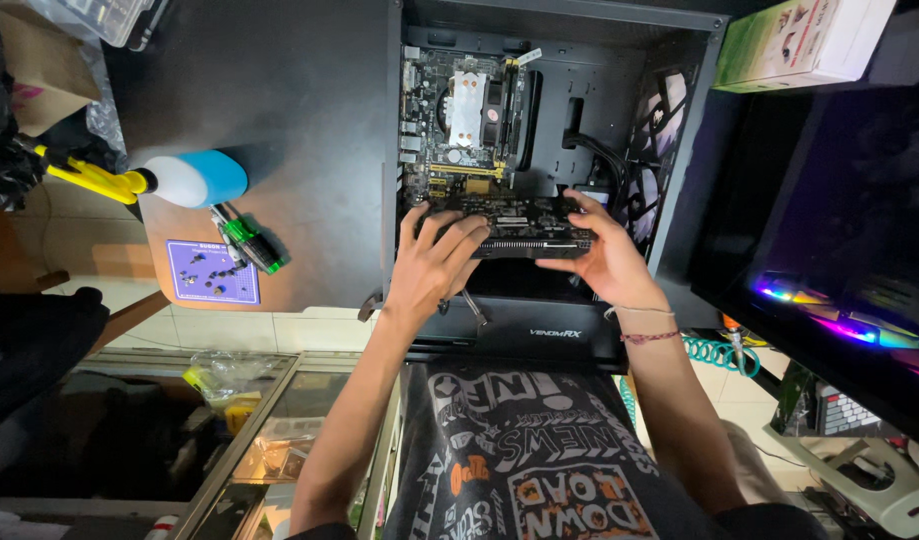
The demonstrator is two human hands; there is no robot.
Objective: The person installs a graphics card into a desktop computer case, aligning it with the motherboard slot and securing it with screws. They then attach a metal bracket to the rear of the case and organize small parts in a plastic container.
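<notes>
- We see one graphics card (524, 228) at frame centre, lying across the open computer case (679, 150), just below the one motherboard (459, 120).
- Our left hand (434, 265) has its grip closed over the card's left end, fingers spread on top.
- Our right hand (604, 255) clasps its right end.
- One blue-white blower (189, 180) and one green screwdriver (251, 243) lie on the table (309, 100), upper left.

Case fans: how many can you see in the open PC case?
2, stacked along the case's right wall: upper fan, lower fan just beyond the right hand. Others may be hidden.
</notes>
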